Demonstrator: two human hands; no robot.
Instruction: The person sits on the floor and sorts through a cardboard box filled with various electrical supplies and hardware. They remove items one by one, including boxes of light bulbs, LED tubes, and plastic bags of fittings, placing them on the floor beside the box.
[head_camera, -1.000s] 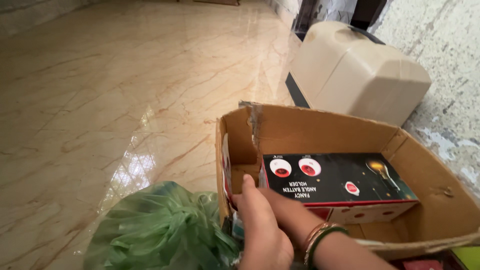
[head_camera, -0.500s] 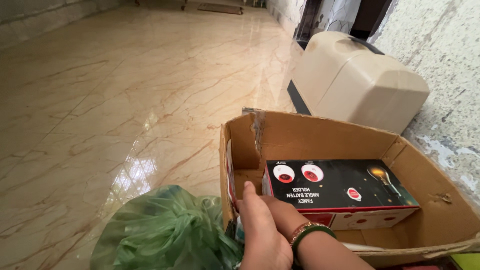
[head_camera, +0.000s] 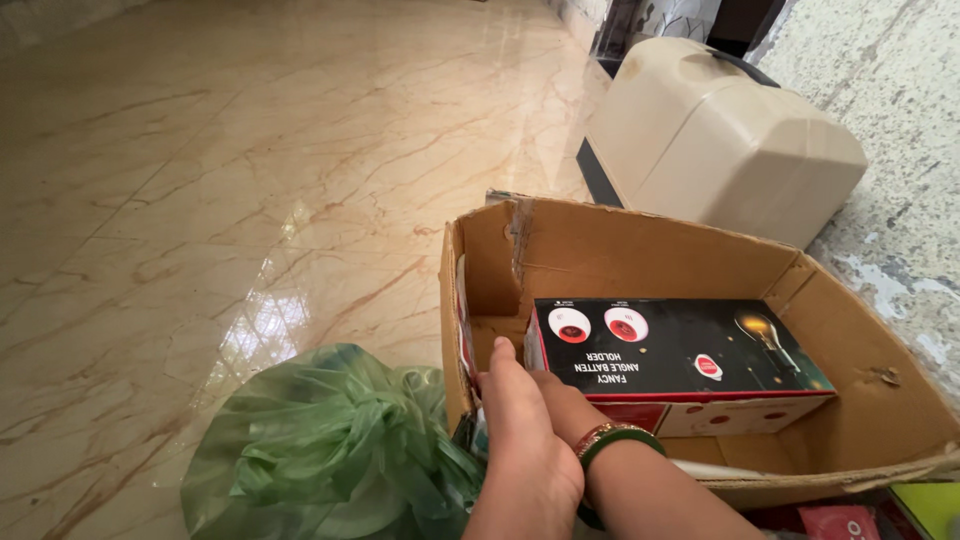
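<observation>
My left hand (head_camera: 522, 450) rests at the near left corner of an open cardboard box (head_camera: 640, 228), thumb up against the inside of its left wall. My right hand (head_camera: 562, 398), with green and gold bangles (head_camera: 608, 438) on the wrist, reaches into the box behind the left hand; its fingers are hidden. Inside the box lies a black rectangular product carton (head_camera: 690, 352) with red and white sides, touching my right hand. A thin red and white card (head_camera: 462, 322) stands against the box's left wall.
A knotted green plastic bag (head_camera: 320, 450) sits on the polished marble floor (head_camera: 200, 180) left of the box. A cream plastic container (head_camera: 730, 140) lies beyond the box by a speckled wall (head_camera: 880, 90). Red (head_camera: 840, 522) and yellow-green (head_camera: 928, 505) items peek in at the bottom right.
Both hands stay at the box's near left corner, the right wrist drawn slightly back. My view has shifted a little; the box and carton have not moved.
</observation>
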